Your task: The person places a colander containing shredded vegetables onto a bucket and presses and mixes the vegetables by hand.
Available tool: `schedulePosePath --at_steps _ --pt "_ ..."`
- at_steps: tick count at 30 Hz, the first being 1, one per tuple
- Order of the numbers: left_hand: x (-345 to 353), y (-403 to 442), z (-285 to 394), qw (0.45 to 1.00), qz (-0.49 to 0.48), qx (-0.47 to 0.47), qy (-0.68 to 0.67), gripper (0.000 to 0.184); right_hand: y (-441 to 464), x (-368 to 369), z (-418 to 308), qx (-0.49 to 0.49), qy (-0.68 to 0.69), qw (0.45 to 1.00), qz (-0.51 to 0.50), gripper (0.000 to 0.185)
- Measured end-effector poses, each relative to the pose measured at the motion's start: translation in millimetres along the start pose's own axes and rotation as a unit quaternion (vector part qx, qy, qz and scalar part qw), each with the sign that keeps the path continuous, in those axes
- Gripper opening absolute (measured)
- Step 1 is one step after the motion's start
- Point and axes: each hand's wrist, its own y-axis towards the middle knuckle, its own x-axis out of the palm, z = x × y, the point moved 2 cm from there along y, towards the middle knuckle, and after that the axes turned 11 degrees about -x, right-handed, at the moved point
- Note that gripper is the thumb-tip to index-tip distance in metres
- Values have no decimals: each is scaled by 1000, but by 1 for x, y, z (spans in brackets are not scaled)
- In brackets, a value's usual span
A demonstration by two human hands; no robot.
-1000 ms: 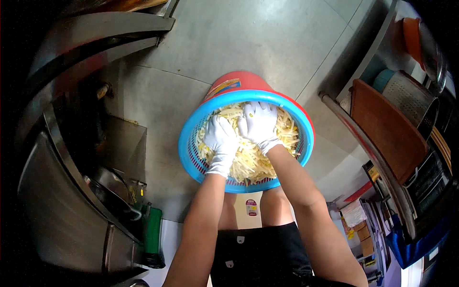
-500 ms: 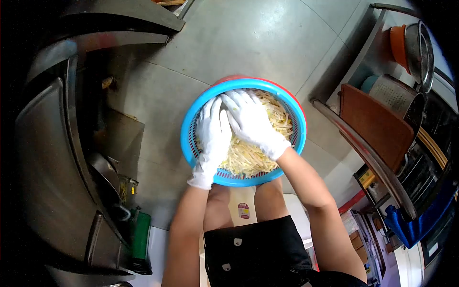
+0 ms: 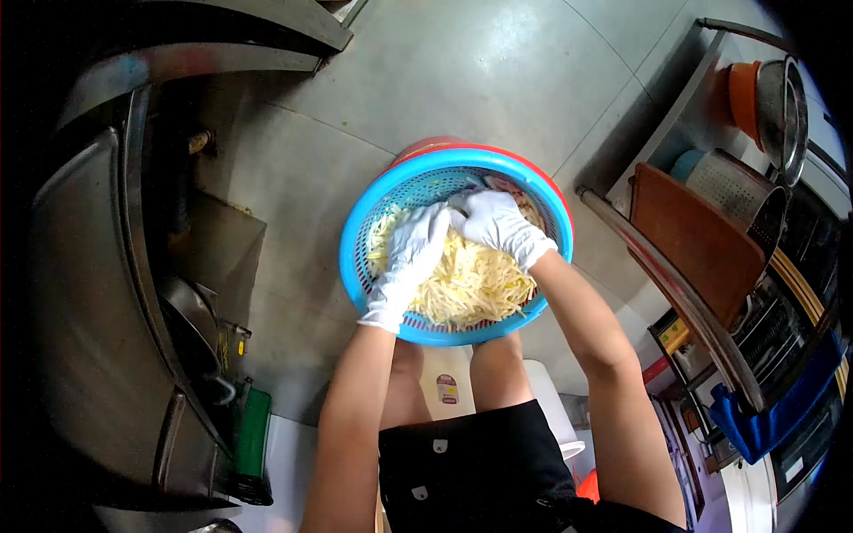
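A blue plastic basket with a perforated wall sits on a red container in front of my knees. Pale yellow-white shreds, like sprouts, fill its near half, while the far wall is bare. My left hand, in a white glove, is inside the basket with curled fingers on the shreds. Beside it, my right hand, also gloved in white, curls its fingers inward so the two hands meet. Both hands are closed around shreds, with their fingertips mostly hidden.
Grey floor tiles lie beyond the basket. Metal equipment stands at the left, near a green object. On the right, a metal rack holds a brown board, a perforated metal pan and an orange bowl.
My hands went from spread flat over the far shreds to curled and drawn together nearer me. The shreds have shifted toward me, baring the basket's far wall.
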Motion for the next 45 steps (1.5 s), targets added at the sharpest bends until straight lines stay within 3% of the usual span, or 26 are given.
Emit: schedulePosePath --at_steps 1,2,3,6,11,16,45 --pt "-6 -9 11 1000 -2 3 -6 47 -10 1 -4 -3 22 1000 9 50" --pt "-11 -20 24 999 2 -52 4 52 -21 20 4 -86 -22 987 137 50" --pt "-9 -32 29 999 20 -42 -10 63 -34 16 -7 -60 -33 991 115 52" --pt "-2 -60 50 996 64 -14 53 78 -66 34 -13 -99 -85 969 211 55" --pt "26 -72 56 977 203 -10 68 44 -94 64 -20 -50 -93 948 301 50" --pt "28 -46 45 970 237 -20 46 29 -72 65 -8 -71 -112 918 375 40" --pt "26 -1 25 974 177 -61 128 30 -29 40 6 -59 -120 926 352 24"
